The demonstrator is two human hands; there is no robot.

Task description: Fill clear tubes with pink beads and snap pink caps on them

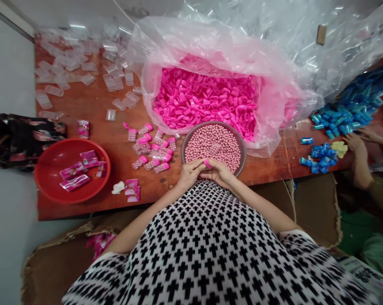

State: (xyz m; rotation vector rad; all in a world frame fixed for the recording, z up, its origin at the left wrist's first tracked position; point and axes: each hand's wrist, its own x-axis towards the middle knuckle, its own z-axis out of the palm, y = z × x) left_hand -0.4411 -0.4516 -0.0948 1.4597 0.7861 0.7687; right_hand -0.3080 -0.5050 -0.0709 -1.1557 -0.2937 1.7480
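Note:
Over the near rim of a grey bowl (pixel 243 146) filled with pink beads (pixel 207 142), my two hands meet. My left hand (pixel 190 173) is closed, its fingertips pinched against a small pink cap (pixel 207 163). From the other side, my right hand (pixel 222 173) is closed on the same cap. Whatever lies below the cap is hidden by my fingers. One small clear container (pixel 214 148) rests on the beads. Left of the bowl lies a cluster of bead-filled clear containers (pixel 155 151) with pink caps.
Behind the bowl, an open plastic bag (pixel 267 101) holds many pink caps (pixel 204 99). Empty clear containers (pixel 64 63) lie at the back left. A red basin (pixel 43 186) holds pink packets (pixel 73 171). At right, a co-worker's hands (pixel 356 144) are near blue wrapped pieces (pixel 323 156).

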